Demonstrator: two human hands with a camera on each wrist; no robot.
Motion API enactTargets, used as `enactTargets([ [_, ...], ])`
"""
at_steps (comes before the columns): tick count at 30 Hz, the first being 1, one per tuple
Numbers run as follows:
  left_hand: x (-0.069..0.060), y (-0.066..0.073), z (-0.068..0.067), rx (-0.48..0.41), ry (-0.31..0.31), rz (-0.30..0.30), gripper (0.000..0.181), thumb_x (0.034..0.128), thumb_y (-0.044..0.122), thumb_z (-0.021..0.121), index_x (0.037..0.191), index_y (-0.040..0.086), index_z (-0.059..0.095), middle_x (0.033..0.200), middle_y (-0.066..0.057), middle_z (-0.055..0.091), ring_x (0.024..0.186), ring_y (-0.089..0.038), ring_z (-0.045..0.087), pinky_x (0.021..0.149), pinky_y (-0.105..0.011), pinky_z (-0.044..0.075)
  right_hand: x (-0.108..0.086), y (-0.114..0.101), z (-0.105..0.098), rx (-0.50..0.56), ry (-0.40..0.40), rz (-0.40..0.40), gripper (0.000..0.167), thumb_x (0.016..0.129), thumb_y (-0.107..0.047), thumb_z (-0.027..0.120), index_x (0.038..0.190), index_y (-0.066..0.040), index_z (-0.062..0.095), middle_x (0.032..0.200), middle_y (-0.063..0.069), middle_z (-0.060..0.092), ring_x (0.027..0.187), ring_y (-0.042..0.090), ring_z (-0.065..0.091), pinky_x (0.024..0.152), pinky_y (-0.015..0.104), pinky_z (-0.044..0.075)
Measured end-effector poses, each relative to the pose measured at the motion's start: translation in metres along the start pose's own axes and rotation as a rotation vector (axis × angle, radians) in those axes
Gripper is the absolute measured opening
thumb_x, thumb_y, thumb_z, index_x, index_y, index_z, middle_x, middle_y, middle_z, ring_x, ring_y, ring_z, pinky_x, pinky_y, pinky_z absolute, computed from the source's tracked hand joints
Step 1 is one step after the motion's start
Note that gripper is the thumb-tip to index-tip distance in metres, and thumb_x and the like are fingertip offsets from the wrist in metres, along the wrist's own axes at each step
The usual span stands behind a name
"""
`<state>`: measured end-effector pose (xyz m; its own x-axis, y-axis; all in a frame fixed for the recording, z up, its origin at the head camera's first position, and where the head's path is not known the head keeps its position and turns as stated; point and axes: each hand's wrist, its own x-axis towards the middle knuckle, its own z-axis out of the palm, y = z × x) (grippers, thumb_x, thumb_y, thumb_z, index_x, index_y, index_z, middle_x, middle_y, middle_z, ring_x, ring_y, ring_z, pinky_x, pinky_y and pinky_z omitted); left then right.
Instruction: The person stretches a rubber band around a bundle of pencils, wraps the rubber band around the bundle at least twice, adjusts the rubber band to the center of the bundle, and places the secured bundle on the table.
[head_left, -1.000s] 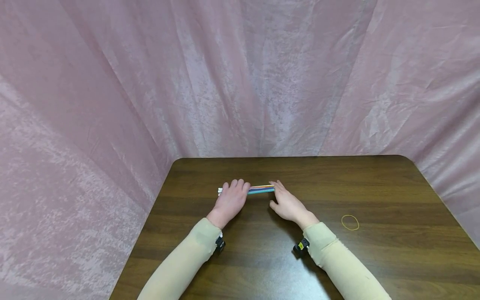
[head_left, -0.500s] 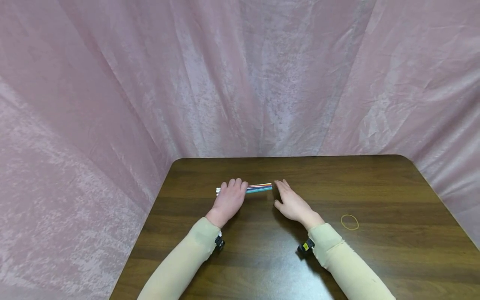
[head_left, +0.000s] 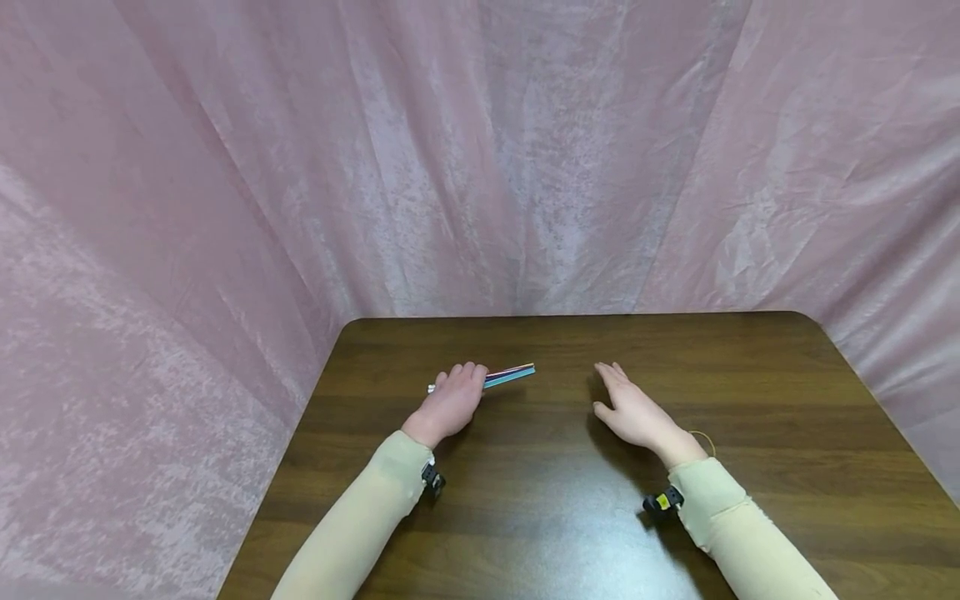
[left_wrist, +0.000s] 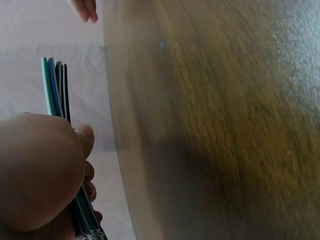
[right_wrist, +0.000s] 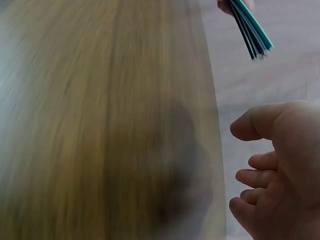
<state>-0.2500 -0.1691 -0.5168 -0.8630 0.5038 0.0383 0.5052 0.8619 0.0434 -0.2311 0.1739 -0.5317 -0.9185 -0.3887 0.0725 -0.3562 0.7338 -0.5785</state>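
My left hand (head_left: 453, 403) grips a bundle of thin coloured sticks (head_left: 512, 377) around its middle, in the head view. White ends poke out on the left of the fist and coloured ends on the right, tilted slightly up. In the left wrist view the fingers and thumb of the left hand (left_wrist: 45, 170) curl round the sticks (left_wrist: 51, 90). To the right, apart from the bundle, my right hand (head_left: 636, 412) holds nothing, its fingers extended and thumb spread. The right wrist view shows the sticks' ends (right_wrist: 254, 37) beyond the right hand (right_wrist: 285, 165).
A thin yellow rubber band (head_left: 707, 438) lies on the brown wooden table (head_left: 540, 517), partly hidden behind the right wrist. Pink curtains (head_left: 480, 167) hang behind the table and at its sides.
The right hand has moved off the sticks' right ends to the right, now partly covering the rubber band. The left hand and bundle have shifted slightly left, and the bundle tilts more.
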Motion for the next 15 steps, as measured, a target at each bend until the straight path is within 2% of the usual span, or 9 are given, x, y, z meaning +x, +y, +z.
enactTargets([
  [8, -0.001, 0.000, 0.001, 0.006, -0.021, -0.004, 0.019, 0.1119, 0.003, 0.050, 0.130, 0.007, 0.054, 0.109, -0.007, 0.058, 0.097, -0.025, 0.051, 0.080, -0.039, 0.039, -0.035, 0.026, -0.027, 0.004, 0.018, 0.041, 0.069, 0.103, -0.008, 0.064, 0.157, 0.017, 0.031, 0.163, 0.040, 0.030, 0.154, 0.059, 0.020, 0.120, 0.069, 0.023],
  [15, 0.001, -0.001, 0.003, 0.118, 0.018, 0.002, 0.018, 0.1126, 0.002, 0.044, 0.127, 0.005, 0.055, 0.108, -0.009, 0.058, 0.098, -0.028, 0.052, 0.080, -0.043, 0.039, -0.064, 0.056, -0.047, -0.040, 0.025, 0.076, 0.068, 0.103, -0.010, 0.066, 0.156, 0.017, 0.034, 0.160, 0.042, 0.032, 0.151, 0.061, 0.023, 0.117, 0.071, 0.026],
])
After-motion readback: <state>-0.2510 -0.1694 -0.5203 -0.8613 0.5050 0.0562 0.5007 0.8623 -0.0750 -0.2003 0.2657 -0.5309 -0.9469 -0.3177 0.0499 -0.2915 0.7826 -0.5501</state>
